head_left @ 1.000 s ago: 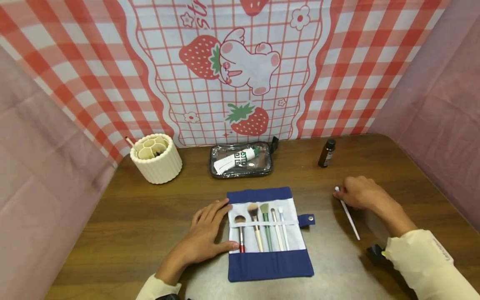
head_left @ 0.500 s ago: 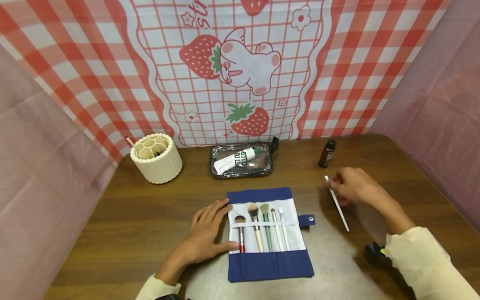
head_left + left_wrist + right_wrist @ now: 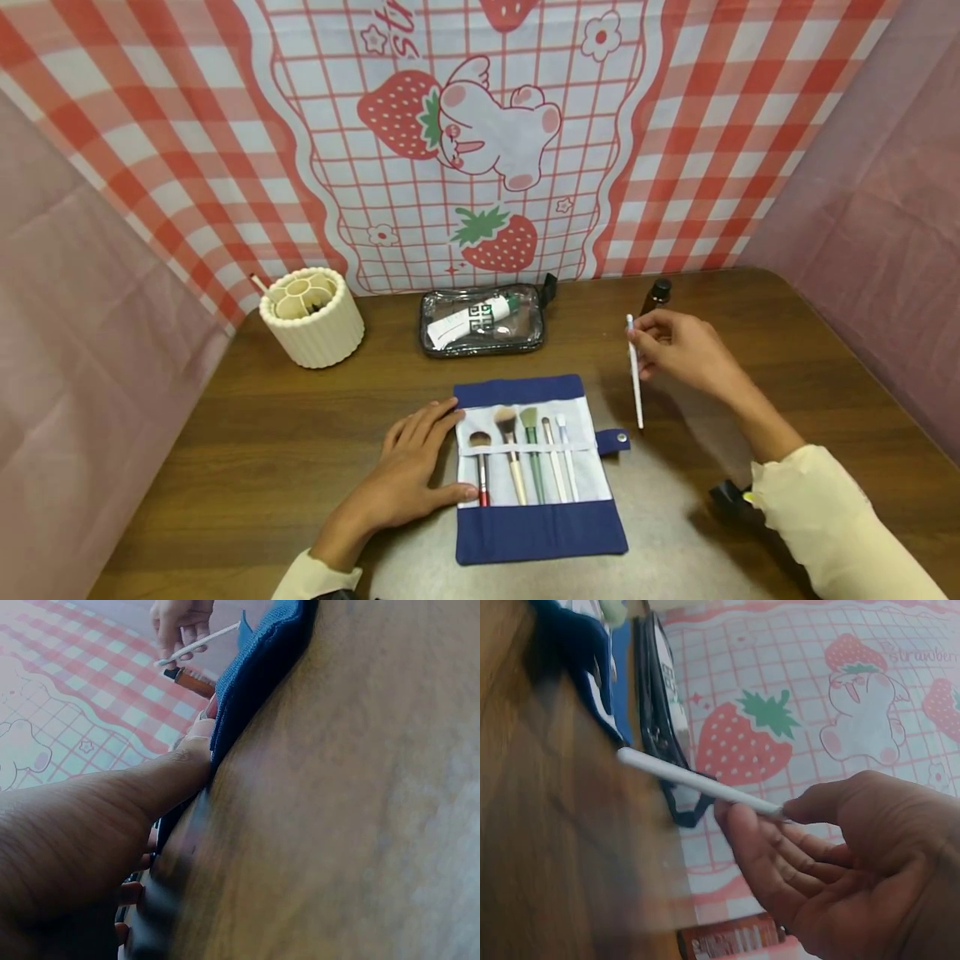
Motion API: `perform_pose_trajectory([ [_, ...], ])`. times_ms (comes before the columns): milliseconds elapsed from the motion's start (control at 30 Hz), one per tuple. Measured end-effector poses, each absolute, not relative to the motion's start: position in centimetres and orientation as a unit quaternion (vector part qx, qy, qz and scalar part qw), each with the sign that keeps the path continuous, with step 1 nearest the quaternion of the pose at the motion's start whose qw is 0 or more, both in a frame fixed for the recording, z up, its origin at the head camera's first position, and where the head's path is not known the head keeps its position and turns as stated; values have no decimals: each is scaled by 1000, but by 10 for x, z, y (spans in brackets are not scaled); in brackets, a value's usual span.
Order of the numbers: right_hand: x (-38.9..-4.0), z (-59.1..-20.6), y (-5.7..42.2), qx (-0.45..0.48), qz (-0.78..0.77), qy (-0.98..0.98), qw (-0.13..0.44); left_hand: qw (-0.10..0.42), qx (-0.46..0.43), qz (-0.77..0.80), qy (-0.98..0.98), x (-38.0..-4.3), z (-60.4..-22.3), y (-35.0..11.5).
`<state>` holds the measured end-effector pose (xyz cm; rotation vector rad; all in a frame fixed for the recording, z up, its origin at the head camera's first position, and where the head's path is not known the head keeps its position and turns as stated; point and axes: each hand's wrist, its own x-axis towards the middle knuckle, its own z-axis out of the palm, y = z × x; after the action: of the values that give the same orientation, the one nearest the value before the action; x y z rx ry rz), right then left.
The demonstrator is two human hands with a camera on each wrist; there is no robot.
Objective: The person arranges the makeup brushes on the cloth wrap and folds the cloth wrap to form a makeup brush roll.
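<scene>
My right hand (image 3: 686, 350) pinches a slim white makeup brush (image 3: 636, 383) near its upper end, between thumb and fingertips. The handle points down, raised over the table to the right of the brush roll. In the right wrist view, the white handle (image 3: 697, 780) slants away from the fingertips. Navy and white, the fabric brush roll (image 3: 540, 533) lies unrolled with several makeup brushes (image 3: 536, 458) under its elastic band. My left hand (image 3: 411, 462) rests at its left edge with fingers spread, the thumb on the white lining beside the red-ended brush (image 3: 483, 471).
A clear pouch (image 3: 531, 337) with a white tube (image 3: 468, 321) inside lies behind the roll. At back left stands a ribbed cream holder (image 3: 322, 337). The dark bottle (image 3: 659, 292) is partly hidden behind my right hand. A snap strap (image 3: 611, 440) sticks out from the roll's right side.
My right hand has lifted the white makeup brush from the right side of the table and carried it left, turning it more upright. The left hand has stayed in place.
</scene>
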<state>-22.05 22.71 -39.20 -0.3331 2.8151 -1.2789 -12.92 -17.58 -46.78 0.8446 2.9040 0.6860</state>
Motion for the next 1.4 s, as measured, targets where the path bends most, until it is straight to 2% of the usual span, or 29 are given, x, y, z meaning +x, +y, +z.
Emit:
perform_pose_trajectory([
  [200, -225, -396, 212, -117, -485, 867, 3, 24, 270, 221, 937, -129, -466, -176],
  [633, -225, -421, 180, -128, -570, 811, 37, 25, 272, 224, 935, -130, -465, -175],
  [1100, -214, -430, 176, -152, -550, 806, 156, 21, 275, 227, 934, -130, -463, -176],
  [1400, -208, -431, 175, -214, -480, 832, 179, 20, 276, 225, 934, -129, -464, -175],
])
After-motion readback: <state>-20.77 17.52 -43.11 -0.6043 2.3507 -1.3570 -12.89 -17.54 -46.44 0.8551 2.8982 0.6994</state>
